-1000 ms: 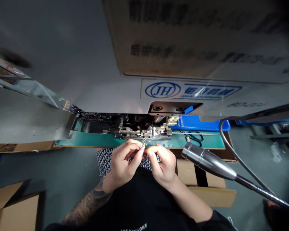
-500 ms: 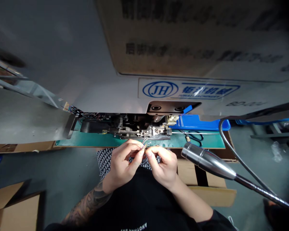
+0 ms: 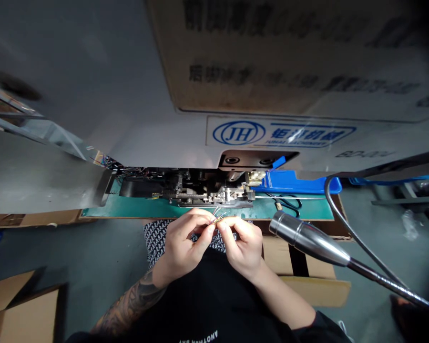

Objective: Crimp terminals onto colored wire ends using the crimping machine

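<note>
Here, left hand and right hand, both grips pinched together on thin coloured wires, wires held between the fingertips, just before green tabletop, below metal machine mechanism.

Two hands, one small bundle of wires, one chrome lamp.

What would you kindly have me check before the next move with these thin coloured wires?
The wires pinched between the fingers of the left hand and right hand: ok.
Wire tips gathered together: not ok, they splay apart.
Both hands apart from the machine's metal mechanism: ok.
Chrome gooseneck lamp apart from the right hand: ok.
Wire ends stripped: cannot tell, too small to see.
</note>
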Available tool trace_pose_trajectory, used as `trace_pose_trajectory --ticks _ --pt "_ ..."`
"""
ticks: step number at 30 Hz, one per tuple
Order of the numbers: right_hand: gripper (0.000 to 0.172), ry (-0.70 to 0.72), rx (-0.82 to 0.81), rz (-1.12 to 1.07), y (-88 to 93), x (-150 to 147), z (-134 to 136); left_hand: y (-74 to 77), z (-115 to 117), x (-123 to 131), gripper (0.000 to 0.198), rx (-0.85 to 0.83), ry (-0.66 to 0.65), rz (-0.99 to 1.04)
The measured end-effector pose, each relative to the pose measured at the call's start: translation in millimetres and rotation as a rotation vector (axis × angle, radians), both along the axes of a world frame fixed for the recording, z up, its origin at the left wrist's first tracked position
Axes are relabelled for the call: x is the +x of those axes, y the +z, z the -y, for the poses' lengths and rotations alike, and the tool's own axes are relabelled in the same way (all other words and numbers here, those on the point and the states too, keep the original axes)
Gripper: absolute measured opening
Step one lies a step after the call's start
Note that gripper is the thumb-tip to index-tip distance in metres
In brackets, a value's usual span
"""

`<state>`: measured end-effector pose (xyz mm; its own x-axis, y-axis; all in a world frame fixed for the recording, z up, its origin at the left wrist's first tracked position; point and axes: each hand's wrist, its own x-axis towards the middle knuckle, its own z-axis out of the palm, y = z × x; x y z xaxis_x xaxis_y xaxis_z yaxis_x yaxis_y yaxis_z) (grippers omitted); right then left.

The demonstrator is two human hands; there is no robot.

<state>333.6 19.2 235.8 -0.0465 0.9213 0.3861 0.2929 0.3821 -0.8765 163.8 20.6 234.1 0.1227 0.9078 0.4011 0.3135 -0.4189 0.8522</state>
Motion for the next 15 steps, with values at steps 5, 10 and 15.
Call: trace_pose_trajectory --ticks 5,10,15 --pt "0.018 0.023 -0.028 -0.035 -1.6 1.7 0.9 0.2 -0.5 -0.4 0.013 -0.003 0.005 0.004" --pt "0.006 0.005 -0.040 -0.054 -1.3 1.4 3.1 -1.0 0.3 -0.8 0.011 -0.014 0.018 0.006" --pt "0.018 0.003 -0.029 -0.025 -1.2 0.9 1.5 -0.4 -0.1 0.2 0.012 0.000 0.000 -0.006"
